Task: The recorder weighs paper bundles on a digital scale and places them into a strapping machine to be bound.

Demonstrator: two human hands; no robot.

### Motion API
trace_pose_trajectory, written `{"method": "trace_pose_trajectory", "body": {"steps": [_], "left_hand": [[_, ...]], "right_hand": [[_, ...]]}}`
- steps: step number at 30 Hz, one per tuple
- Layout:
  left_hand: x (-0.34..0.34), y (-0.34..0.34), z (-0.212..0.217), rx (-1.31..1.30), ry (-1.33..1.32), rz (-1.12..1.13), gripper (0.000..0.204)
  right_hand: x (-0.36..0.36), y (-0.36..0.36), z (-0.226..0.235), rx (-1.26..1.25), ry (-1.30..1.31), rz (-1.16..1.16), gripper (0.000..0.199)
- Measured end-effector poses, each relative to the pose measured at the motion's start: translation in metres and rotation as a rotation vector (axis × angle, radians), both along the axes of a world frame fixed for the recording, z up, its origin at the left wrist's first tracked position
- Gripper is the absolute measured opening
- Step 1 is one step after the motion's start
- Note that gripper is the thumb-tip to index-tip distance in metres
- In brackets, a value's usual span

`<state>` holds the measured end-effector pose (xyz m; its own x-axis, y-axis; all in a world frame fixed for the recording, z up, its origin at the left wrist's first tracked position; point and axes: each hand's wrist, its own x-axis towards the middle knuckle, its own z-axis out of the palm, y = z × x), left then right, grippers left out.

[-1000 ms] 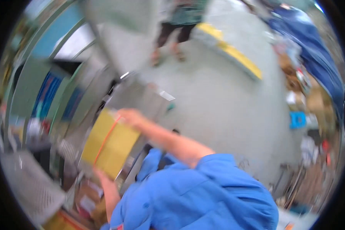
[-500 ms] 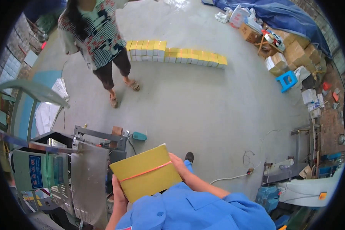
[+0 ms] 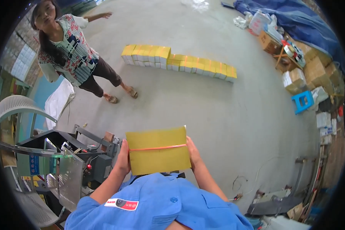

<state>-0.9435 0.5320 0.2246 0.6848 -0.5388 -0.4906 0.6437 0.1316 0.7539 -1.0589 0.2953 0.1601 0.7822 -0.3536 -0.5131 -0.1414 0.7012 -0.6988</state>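
A bundle with a yellow cover (image 3: 158,163), bound by an orange strap (image 3: 157,147), is held level in front of my chest. My left hand (image 3: 123,155) grips its left side, and my right hand (image 3: 193,153) presses against the right side. Most of the fingers are out of sight beneath the bundle. Farther off on the floor runs a row of similar strapped bundles (image 3: 188,64), yellow on top and white at the sides. The left part of that row stands higher than the right.
At the far left a person (image 3: 76,53) stands with one arm stretched out. A metal machine (image 3: 71,168) is close on my left. Cardboard boxes (image 3: 318,73), a blue stool (image 3: 303,102) and a blue tarp (image 3: 295,19) line the right side. A cable (image 3: 253,186) lies on the floor.
The bundle in my hands has gone from tilted to nearly square with my body. My view has turned, and the person has shifted left with an arm now extended.
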Motion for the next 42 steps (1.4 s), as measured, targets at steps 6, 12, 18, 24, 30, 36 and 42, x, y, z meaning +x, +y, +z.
{"method": "trace_pose_trajectory", "body": {"steps": [6, 12, 18, 24, 30, 36, 42], "left_hand": [[0.116, -0.070, -0.035, -0.071, 0.121, 0.173, 0.070], [0.257, -0.174, -0.089, -0.109, 0.115, 0.131, 0.071], [0.372, -0.294, -0.066, -0.121, 0.165, 0.272, 0.069], [0.478, -0.386, -0.140, -0.133, 0.414, 0.391, 0.065], [0.549, -0.464, -0.229, -0.021, 0.535, 0.538, 0.053], [0.606, -0.538, -0.344, -0.093, 0.846, 0.643, 0.053], [0.661, -0.608, -0.478, -0.165, 0.912, 0.726, 0.054]], "right_hand": [[0.137, -0.083, -0.018, -0.052, 0.110, 0.188, 0.036], [0.278, -0.204, -0.065, -0.202, 0.037, 0.233, 0.039], [0.413, -0.323, -0.060, -0.513, 0.170, 0.306, 0.041], [0.558, -0.422, -0.089, -0.233, 0.256, 0.517, 0.040], [0.682, -0.503, -0.184, -0.390, 0.289, 0.761, 0.038], [0.787, -0.581, -0.278, -0.307, 0.507, 0.924, 0.042], [0.891, -0.629, -0.396, -0.368, 0.640, 1.091, 0.048]]}}
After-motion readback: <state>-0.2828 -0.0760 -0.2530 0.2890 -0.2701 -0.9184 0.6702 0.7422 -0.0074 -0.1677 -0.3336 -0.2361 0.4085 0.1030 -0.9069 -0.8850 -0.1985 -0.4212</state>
